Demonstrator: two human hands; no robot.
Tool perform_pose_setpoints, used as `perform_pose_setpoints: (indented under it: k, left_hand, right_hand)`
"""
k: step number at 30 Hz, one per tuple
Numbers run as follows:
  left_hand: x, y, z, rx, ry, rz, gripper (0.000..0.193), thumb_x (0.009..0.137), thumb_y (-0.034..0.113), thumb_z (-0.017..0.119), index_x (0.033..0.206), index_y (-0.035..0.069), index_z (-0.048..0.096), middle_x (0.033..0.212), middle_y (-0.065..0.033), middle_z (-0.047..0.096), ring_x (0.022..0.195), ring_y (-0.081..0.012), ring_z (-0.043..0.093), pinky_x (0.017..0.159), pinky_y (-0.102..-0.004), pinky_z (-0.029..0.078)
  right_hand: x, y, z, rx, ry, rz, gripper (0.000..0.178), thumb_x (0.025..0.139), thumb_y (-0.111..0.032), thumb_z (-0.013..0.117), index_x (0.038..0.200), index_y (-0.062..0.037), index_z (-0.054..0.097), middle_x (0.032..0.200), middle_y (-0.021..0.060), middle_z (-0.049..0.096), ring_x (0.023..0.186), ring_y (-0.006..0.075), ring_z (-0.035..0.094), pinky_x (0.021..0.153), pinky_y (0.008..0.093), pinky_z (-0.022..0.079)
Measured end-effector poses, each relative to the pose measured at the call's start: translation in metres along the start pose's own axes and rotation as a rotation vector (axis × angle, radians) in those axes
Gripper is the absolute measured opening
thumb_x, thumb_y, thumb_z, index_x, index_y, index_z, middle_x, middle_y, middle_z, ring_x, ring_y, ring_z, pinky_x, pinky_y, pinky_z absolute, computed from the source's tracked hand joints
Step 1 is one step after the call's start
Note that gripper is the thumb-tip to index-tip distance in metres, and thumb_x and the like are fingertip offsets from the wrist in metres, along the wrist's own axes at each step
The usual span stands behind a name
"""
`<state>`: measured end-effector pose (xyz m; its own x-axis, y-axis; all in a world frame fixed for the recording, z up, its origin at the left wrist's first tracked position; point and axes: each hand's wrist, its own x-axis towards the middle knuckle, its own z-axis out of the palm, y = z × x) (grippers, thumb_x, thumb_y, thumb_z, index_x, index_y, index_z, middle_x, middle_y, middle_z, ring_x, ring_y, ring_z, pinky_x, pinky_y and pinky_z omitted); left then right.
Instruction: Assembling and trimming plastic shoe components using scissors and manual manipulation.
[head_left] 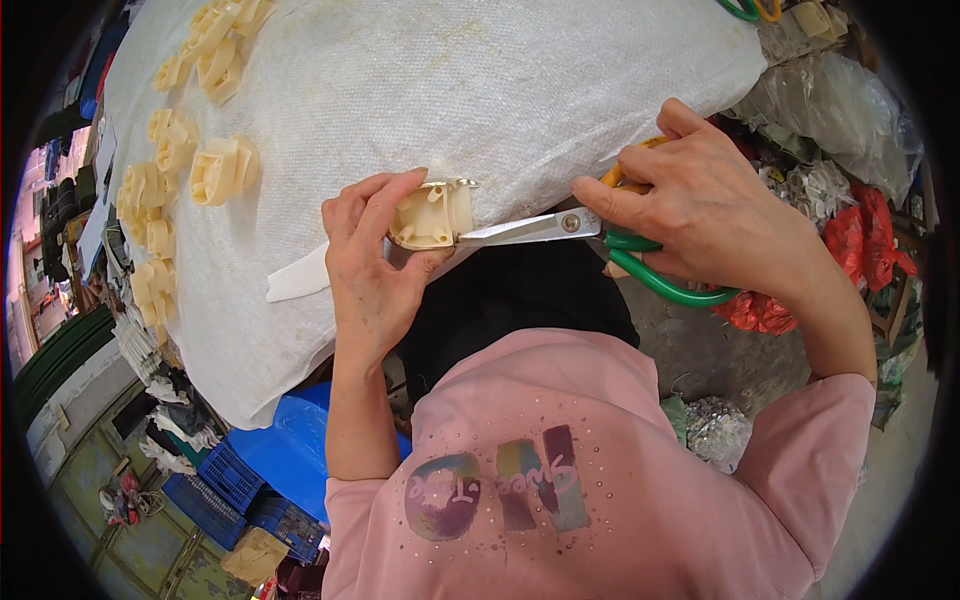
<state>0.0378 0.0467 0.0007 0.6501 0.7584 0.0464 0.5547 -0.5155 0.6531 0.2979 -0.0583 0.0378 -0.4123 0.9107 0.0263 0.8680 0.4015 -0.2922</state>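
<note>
My left hand [375,255] pinches a cream plastic part [432,217], a small hollow housing with posts inside and a shiny metallic edge. In my right hand [690,205] is a pair of scissors [535,229] with one green and one yellow-orange handle. Their blades reach left to the lower right corner of the part and appear to touch it. Whether the tips cut into anything there is too small to tell. Several similar cream plastic parts [222,171] lie on the white woven cloth [400,90] at the far left, out of reach of both hands.
The cloth-covered surface ends just below my hands. A white strip [298,277] lies by my left wrist. Below left are a blue plastic container [285,450] and blue crates [230,475]. Red bags [870,240] and clear plastic [840,115] crowd the right. Green handles [740,8] show at the top.
</note>
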Motion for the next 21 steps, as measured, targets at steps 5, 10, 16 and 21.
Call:
perform_pose_setpoints:
  k: [5, 10, 16, 21]
  left_hand:
    - [0.0, 0.0, -0.001, 0.012, 0.012, 0.019, 0.062, 0.056, 0.006, 0.078, 0.116, 0.009, 0.061, 0.112, -0.008, 0.055, 0.106, -0.0242, 0.05, 0.088, -0.0352, 0.046]
    - [0.0, 0.0, 0.0, 0.019, 0.021, 0.015, 0.062, 0.056, 0.005, 0.077, 0.116, 0.009, 0.061, 0.111, -0.0081, 0.056, 0.105, -0.0247, 0.049, 0.088, -0.0353, 0.045]
    - [-0.001, 0.001, 0.001, 0.008, 0.027, 0.01, 0.062, 0.056, 0.005, 0.078, 0.116, 0.009, 0.061, 0.111, -0.0072, 0.056, 0.105, -0.0242, 0.049, 0.088, -0.0349, 0.045]
    - [-0.003, 0.002, 0.001, 0.015, 0.015, 0.007, 0.063, 0.055, 0.003, 0.079, 0.116, 0.009, 0.061, 0.111, -0.0066, 0.055, 0.104, -0.0236, 0.049, 0.088, -0.0339, 0.046]
  right_hand:
    - [0.001, 0.001, -0.002, -0.03, -0.027, 0.01, 0.032, 0.068, -0.032, 0.073, 0.08, -0.0091, 0.056, 0.06, 0.0047, 0.054, 0.053, 0.0224, 0.053, 0.071, 0.0344, 0.038]
    - [0.006, 0.004, -0.003, -0.032, -0.026, -0.017, 0.032, 0.067, -0.033, 0.074, 0.08, -0.0092, 0.056, 0.06, 0.0044, 0.055, 0.054, 0.0227, 0.053, 0.071, 0.0339, 0.039]
    - [0.015, 0.014, -0.009, -0.049, -0.074, -0.092, 0.032, 0.067, -0.033, 0.074, 0.081, -0.0102, 0.057, 0.06, 0.0034, 0.055, 0.057, 0.0223, 0.056, 0.071, 0.0343, 0.039]
    - [0.012, 0.015, -0.003, -0.045, -0.058, -0.121, 0.035, 0.065, -0.036, 0.075, 0.083, -0.0102, 0.059, 0.059, 0.0027, 0.056, 0.057, 0.0223, 0.056, 0.074, 0.0342, 0.04]
